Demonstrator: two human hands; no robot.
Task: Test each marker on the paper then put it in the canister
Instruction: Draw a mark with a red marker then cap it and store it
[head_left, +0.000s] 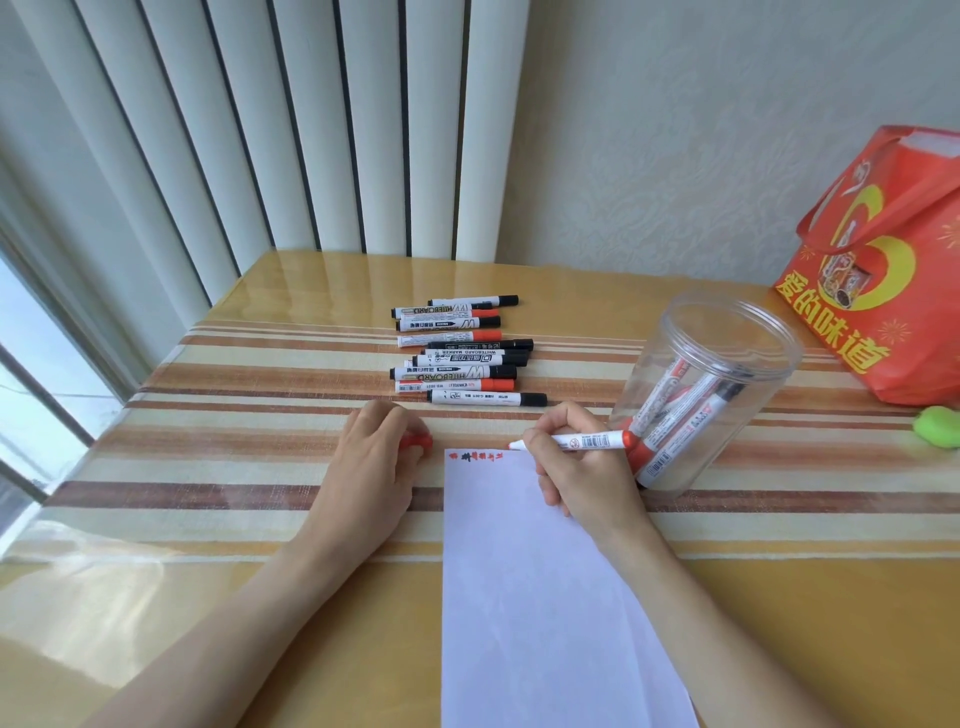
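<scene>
My right hand grips an uncapped red marker, its white tip at the top right corner of the white paper. Several small red and black test marks run along the paper's top edge. My left hand rests on the table left of the paper and holds the red cap. A clear plastic canister stands right of my right hand with several markers leaning inside. A row of several red and black whiteboard markers lies behind the paper.
A red gift bag stands at the far right by the wall. A small green object lies in front of it. Vertical blinds and a window close off the left and back. The table has a glossy cover over a striped cloth.
</scene>
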